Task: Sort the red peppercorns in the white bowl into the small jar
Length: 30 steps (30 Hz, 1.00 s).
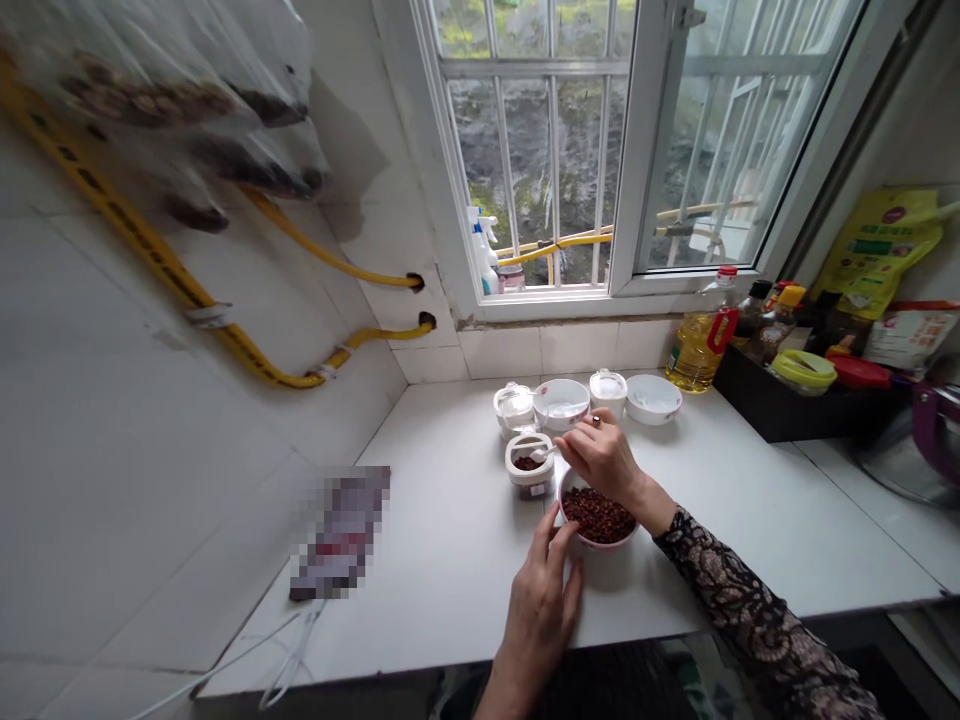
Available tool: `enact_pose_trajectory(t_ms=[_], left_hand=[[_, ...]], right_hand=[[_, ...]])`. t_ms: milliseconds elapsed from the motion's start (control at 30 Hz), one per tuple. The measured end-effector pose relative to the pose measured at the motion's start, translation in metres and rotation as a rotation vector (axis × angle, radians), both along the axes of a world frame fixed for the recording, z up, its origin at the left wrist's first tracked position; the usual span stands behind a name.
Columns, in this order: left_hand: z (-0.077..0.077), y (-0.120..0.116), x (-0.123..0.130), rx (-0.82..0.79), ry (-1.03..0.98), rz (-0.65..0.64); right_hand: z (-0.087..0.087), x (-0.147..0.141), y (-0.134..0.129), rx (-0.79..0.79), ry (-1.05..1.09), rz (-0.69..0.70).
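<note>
A white bowl [600,515] full of small dark red peppercorn-like pieces stands on the white counter. My left hand [541,590] rests its fingers against the bowl's near left rim, the fingers fairly straight. Above the bowl's far side, my right hand [601,458] pinches the handle of a small white spoon [540,454]. The spoon's head is over the mouth of a small jar [529,480], which holds similar dark red pieces. Whether the spoon carries anything is too small to tell.
Behind are two white lidded jars [514,408] [607,390] and two white bowls [562,403] [654,399]. An oil bottle [697,345] and a black condiment box [765,405] stand right. A blurred flat object [343,530] with a cable lies left.
</note>
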<state>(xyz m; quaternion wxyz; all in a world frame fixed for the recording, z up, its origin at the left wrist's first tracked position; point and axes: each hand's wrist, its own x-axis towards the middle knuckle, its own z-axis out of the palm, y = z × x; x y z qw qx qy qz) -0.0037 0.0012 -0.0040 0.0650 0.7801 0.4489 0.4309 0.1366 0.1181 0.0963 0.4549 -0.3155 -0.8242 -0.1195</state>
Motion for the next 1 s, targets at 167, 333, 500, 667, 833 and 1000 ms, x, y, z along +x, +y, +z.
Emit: enact_pose_trajectory(t_ms=[167,333,500,667,833,1000], left_hand=[[-0.001,0.0,0.0,-0.011,0.003,0.004],[0.0,-0.001,0.0,-0.01,-0.001,0.012],[-0.001,-0.001,0.0,-0.035,-0.01,0.0],[0.0,-0.001,0.0,-0.036,-0.006,0.0],[0.0,-0.001,0.0,-0.039,-0.003,-0.004],[-0.001,-0.001,-0.001,-0.046,0.001,-0.009]], right_hand=[[0.005,0.033,0.007,-0.142,0.133,-0.106],[-0.004,0.061,0.017,-0.554,-0.003,-0.091],[-0.015,0.047,0.013,-0.658,-0.105,-0.052],[-0.015,0.048,0.014,-0.801,0.017,-0.043],[-0.013,0.059,0.019,-0.926,0.161,-0.018],[-0.014,0.059,0.02,-0.922,0.148,-0.034]])
